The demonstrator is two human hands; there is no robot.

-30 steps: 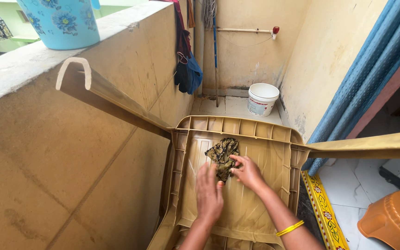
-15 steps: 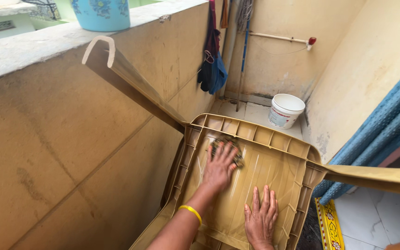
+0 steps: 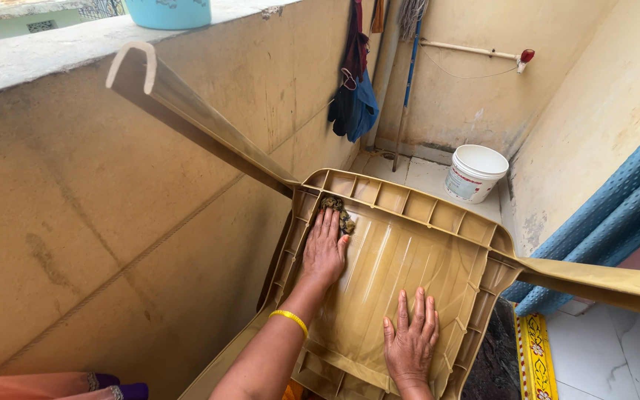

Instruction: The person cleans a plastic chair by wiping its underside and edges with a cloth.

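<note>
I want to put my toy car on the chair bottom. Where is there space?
The bare ribbed patch between the left hand and right hand, out to the chair's right rim, is free. The far-left corner is crowded: cloth under fingers.

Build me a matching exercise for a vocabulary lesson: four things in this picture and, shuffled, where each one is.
1 left hand
2 right hand
3 white bucket
4 blue cloth

a on the floor by the far wall
b hanging on the wall
c pressing a dark rag into a corner of the overturned plastic chair
d flat on the chair's underside

Pairs: 1-c, 2-d, 3-a, 4-b
</note>
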